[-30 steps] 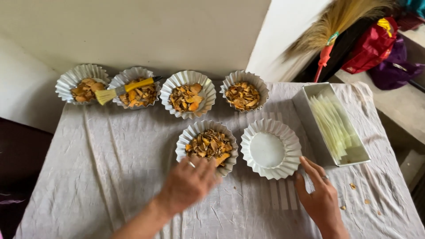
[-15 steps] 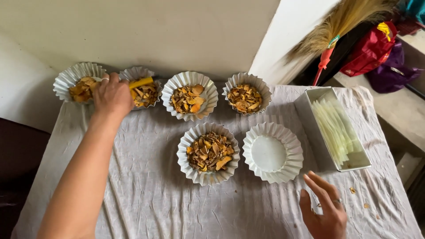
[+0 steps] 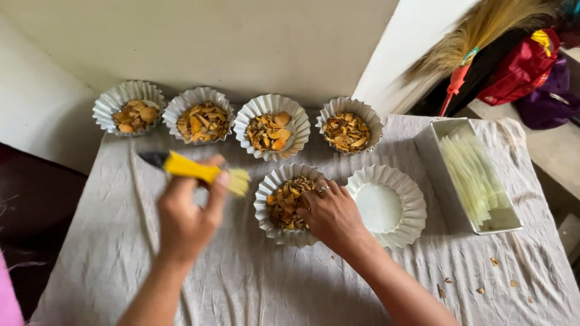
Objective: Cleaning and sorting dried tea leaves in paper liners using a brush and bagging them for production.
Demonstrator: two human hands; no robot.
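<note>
My left hand (image 3: 186,216) grips a yellow-handled brush (image 3: 196,171) with pale bristles, held level above the cloth just left of a fluted foil cup (image 3: 266,208) filled with dried orange-brown chips. My right hand (image 3: 331,212) rests on that cup, fingers over the chips and its right rim. Beside it on the right stands an empty fluted cup (image 3: 411,199) with a white bottom. Along the back wall stand several more filled foil cups (image 3: 272,128).
A wrinkled grey cloth (image 3: 241,284) covers the table. A rectangular metal tray (image 3: 435,142) with pale translucent strips sits at the right. Crumbs lie near the front right edge. A broom (image 3: 468,36) and red and purple bags (image 3: 522,66) stand behind the table's right corner.
My left hand took the yellow brush from the back cups and brought it forward over the cloth. My right hand moved from the cloth at the right onto the front filled cup.
</note>
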